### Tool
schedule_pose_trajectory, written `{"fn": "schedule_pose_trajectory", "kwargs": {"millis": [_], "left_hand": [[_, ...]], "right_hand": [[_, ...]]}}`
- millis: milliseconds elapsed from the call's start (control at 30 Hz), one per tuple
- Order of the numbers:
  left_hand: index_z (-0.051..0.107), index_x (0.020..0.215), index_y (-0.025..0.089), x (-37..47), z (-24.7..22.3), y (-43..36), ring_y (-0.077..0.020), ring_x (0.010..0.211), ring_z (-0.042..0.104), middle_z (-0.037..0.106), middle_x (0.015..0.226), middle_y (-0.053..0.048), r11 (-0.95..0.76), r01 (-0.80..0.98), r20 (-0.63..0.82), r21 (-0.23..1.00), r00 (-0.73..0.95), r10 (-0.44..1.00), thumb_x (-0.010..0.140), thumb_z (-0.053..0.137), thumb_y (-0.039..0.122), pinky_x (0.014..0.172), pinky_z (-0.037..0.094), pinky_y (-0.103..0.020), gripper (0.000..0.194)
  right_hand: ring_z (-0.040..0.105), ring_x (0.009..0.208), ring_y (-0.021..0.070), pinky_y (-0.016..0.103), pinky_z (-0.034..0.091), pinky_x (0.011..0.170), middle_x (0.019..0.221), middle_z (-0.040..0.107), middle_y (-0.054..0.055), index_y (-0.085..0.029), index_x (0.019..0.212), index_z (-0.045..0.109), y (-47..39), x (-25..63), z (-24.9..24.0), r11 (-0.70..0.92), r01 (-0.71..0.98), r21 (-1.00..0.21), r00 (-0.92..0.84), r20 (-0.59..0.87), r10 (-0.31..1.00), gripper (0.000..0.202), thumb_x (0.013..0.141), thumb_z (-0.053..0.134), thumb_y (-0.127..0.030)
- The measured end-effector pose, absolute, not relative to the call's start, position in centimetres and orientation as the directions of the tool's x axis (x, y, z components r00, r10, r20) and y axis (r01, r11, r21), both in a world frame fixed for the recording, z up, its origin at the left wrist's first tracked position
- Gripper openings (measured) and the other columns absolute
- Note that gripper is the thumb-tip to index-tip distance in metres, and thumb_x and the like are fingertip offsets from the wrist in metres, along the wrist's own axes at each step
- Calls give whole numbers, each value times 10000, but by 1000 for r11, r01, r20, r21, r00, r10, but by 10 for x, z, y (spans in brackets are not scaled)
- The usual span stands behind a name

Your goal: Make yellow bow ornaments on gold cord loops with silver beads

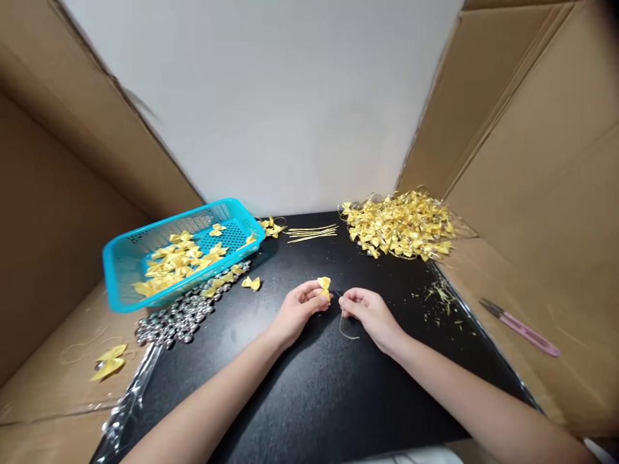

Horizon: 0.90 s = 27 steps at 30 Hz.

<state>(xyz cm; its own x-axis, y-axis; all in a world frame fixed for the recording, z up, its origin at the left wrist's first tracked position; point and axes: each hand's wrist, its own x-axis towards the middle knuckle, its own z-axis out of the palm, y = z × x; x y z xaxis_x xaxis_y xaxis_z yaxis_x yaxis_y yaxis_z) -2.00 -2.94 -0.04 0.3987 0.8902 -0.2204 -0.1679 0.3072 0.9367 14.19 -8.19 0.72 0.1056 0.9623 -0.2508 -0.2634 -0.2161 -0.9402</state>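
Near the middle of the black table, my left hand pinches a small yellow bow between thumb and fingers. Just to its right, my right hand is closed on a thin cord, whose loose end curls down below the fingertips. A thin line shows in the narrow gap between the two hands; whether it is a needle or more cord, I cannot tell. The hands do not touch. A single yellow bow lies on the table to the left of my left hand.
A blue basket holds yellow bows, with silver beads along its front. Several yellow cords lie at the back, beside a heap of bows. Pink-handled snips and cord scraps are at right. Cardboard walls stand at both sides.
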Motion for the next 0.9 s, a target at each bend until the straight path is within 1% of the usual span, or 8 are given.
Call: {"fn": "schedule_pose_trajectory", "kwargs": {"millis": [100, 200, 267, 400, 533, 700, 800, 900], "left_hand": [[706, 964, 163, -17, -4, -31, -120, 670, 631, 685, 769, -20, 372, -210, -256, 904, 428, 867, 618, 849, 294, 707, 506, -261, 396], [706, 946, 163, -20, -6, -31, -122, 644, 630, 689, 748, -17, 395, -236, -267, 888, 435, 860, 640, 842, 280, 684, 508, -261, 355], [707, 928, 159, -21, -7, -32, -125, 624, 626, 690, 721, -16, 389, -247, -258, 887, 433, 864, 664, 828, 289, 664, 508, -262, 318], [704, 914, 165, -21, -9, -34, -125, 615, 631, 697, 705, -10, 372, -242, -243, 896, 434, 867, 706, 799, 319, 652, 507, -257, 276], [700, 926, 178, -20, -8, -37, -117, 586, 624, 697, 701, -4, 333, -222, -218, 917, 420, 881, 703, 803, 301, 600, 494, -235, 275], [715, 787, 183, -21, -8, -39, -123, 626, 622, 720, 784, -31, 263, -213, -173, 941, 366, 914, 691, 802, 261, 588, 497, -232, 151], [734, 723, 195, -23, -8, -39, -149, 724, 640, 724, 864, -47, 205, -220, -116, 954, 360, 926, 694, 795, 238, 651, 518, -254, 80], [761, 686, 209, -24, -7, -41, -178, 800, 649, 711, 873, -59, 124, -154, -64, 980, 343, 937, 724, 769, 237, 726, 527, -284, 48]], "right_hand": [[536, 563, 113, 245, 416, 608, 553, 607, -20, -170, 621, 633, -84, 144, 4, -182, -220, -958, 82, -204, 975, 363, 642, 805, -488], [526, 565, 120, 247, 412, 592, 559, 573, -25, -185, 627, 600, -87, 144, 0, -112, -150, -982, 54, -122, 991, 358, 737, 729, -501], [511, 563, 119, 245, 402, 577, 565, 546, -26, -191, 617, 575, -89, 143, -1, -84, -115, -990, 43, -90, 995, 367, 787, 683, -499], [497, 577, 118, 243, 396, 580, 589, 523, -27, -192, 636, 552, -92, 141, 1, -73, -72, -995, 15, -75, 997, 376, 829, 639, -504], [508, 606, 118, 247, 416, 613, 633, 515, -20, -189, 664, 544, -93, 141, 4, -53, -66, -996, -44, -50, 998, 398, 890, 558, -516], [545, 618, 119, 247, 448, 614, 680, 548, -15, -192, 728, 571, -96, 142, 1, -61, -76, -995, -56, -57, 997, 343, 901, 564, -488], [570, 635, 126, 249, 467, 614, 694, 579, -11, -194, 761, 593, -97, 141, 1, -82, -85, -993, -61, -77, 995, 308, 890, 589, -474], [610, 674, 134, 254, 491, 654, 720, 615, -2, -194, 775, 614, -98, 141, 4, -85, -110, -990, -27, -83, 996, 292, 881, 608, -467]]}}
